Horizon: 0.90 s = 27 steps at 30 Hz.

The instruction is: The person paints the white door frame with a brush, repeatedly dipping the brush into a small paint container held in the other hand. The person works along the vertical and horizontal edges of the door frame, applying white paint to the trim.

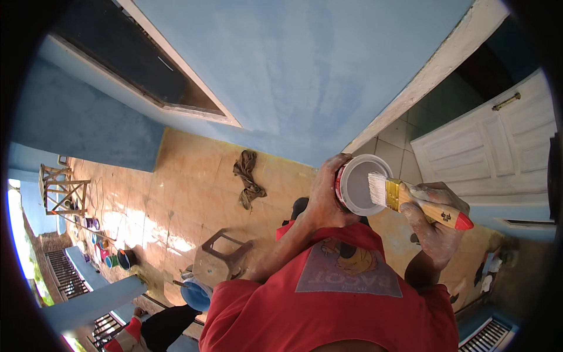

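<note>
**paintwatcher:** Standing right by this and the paint can is what worries me. The left hand is wrapped round its side, fingers clamped on the red wall, and it's held up in the air in front of the red shirt with nothing under it but tiled floor. The can looks tipped toward the person so you can see straight down into it. If that grip slips, or the tilt goes further, I reckon white paint goes down the shirt and onto the tiles

**rollerguy:** What about the brush?

**paintwatcher:** The brush is in the right hand, closed around the wooden handle just right of the can, bristles poking in over the can's rim. Both hands already have pale paint smeared on them, so I'd guess that handle is slick. Overload the bristles and it could drip between the can and the blue wall above it

**rollerguy:** What does the can look like?

**paintwatcher:** Small, round, red outside, white all over the inside. Can't tell how full it is from here, inside is just one flat pale colour. Brush has a light wooden handle with a red tip, a gold metal band, and whitish bristles

**rollerguy:** Anything around to trip on?

**paintwatcher:** Below and left of the can there's a little wooden stool, and a crumpled brown rag on the tiles left of the can. White door stands open to the right of it
</note>
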Each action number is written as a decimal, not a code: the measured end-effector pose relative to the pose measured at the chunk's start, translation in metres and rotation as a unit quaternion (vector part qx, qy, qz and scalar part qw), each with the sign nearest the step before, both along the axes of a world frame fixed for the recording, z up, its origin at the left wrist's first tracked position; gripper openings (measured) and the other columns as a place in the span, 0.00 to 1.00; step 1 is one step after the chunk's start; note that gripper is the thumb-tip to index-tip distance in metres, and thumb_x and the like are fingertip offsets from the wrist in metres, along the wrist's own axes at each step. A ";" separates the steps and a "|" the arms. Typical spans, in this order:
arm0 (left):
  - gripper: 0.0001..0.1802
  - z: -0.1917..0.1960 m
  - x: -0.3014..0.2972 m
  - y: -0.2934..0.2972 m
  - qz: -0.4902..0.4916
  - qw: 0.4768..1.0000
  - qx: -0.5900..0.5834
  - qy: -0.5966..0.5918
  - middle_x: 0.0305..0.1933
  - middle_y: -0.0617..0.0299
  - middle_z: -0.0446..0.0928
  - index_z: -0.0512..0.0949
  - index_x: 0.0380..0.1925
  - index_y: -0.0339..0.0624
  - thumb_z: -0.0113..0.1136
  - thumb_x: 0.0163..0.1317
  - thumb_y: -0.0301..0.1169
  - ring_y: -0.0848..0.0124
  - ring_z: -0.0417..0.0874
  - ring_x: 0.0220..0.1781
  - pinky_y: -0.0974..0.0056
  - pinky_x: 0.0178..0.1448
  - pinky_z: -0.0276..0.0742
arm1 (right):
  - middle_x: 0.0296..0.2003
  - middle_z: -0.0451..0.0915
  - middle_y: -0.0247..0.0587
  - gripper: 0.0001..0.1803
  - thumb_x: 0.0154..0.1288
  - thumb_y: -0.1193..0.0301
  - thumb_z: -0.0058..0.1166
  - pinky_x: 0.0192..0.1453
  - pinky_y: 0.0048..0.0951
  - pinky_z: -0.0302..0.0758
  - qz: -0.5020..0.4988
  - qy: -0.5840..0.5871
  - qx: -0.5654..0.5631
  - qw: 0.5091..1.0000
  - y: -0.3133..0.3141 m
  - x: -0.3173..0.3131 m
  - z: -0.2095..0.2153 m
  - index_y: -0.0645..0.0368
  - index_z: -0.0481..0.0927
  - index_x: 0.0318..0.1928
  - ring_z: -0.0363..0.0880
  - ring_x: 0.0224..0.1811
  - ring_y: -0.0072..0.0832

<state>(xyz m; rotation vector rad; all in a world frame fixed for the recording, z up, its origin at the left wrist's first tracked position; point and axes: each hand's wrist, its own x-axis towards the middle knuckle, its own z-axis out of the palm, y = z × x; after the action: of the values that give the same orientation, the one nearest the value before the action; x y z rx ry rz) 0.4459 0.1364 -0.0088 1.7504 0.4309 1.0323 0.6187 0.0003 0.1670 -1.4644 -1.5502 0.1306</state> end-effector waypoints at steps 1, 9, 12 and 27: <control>0.63 -0.003 0.000 0.000 -0.002 1.000 -0.006 -0.004 0.72 0.42 0.72 0.64 0.75 0.40 0.86 0.33 0.34 0.40 0.74 0.76 0.43 0.79 0.72 | 0.39 0.90 0.52 0.21 0.60 0.81 0.79 0.39 0.33 0.87 0.004 0.003 -0.001 1.000 0.003 -0.001 0.000 0.60 0.82 0.51 0.93 0.37 0.38; 0.64 0.007 -0.010 -0.006 0.024 0.999 0.001 0.033 0.74 0.41 0.72 0.63 0.76 0.39 0.87 0.34 0.33 0.39 0.73 0.76 0.43 0.79 0.71 | 0.36 0.89 0.48 0.17 0.59 0.77 0.80 0.35 0.33 0.85 -0.014 0.029 -0.123 0.992 0.015 -0.012 -0.003 0.61 0.86 0.47 0.91 0.32 0.34; 0.64 0.013 -0.013 -0.006 0.031 0.999 0.003 0.043 0.74 0.41 0.72 0.63 0.76 0.39 0.87 0.34 0.33 0.39 0.73 0.76 0.43 0.80 0.70 | 0.35 0.89 0.47 0.15 0.59 0.76 0.81 0.34 0.34 0.84 -0.011 0.021 -0.151 0.988 0.025 -0.016 -0.004 0.62 0.87 0.44 0.91 0.31 0.36; 0.68 -0.003 -0.006 -0.017 -0.053 0.981 -0.152 -0.105 0.78 0.48 0.68 0.54 0.80 0.38 0.91 0.44 0.36 0.55 0.73 0.79 0.47 0.82 0.69 | 0.34 0.89 0.44 0.14 0.63 0.67 0.79 0.36 0.38 0.85 0.003 0.020 -0.164 0.986 0.032 -0.015 0.008 0.55 0.89 0.46 0.92 0.33 0.41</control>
<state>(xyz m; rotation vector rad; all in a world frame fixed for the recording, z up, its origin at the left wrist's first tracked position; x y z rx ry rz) 0.4403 0.1190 -0.0122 1.3628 0.3380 1.0054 0.6041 0.0322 0.1754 -1.6987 -1.5528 0.4334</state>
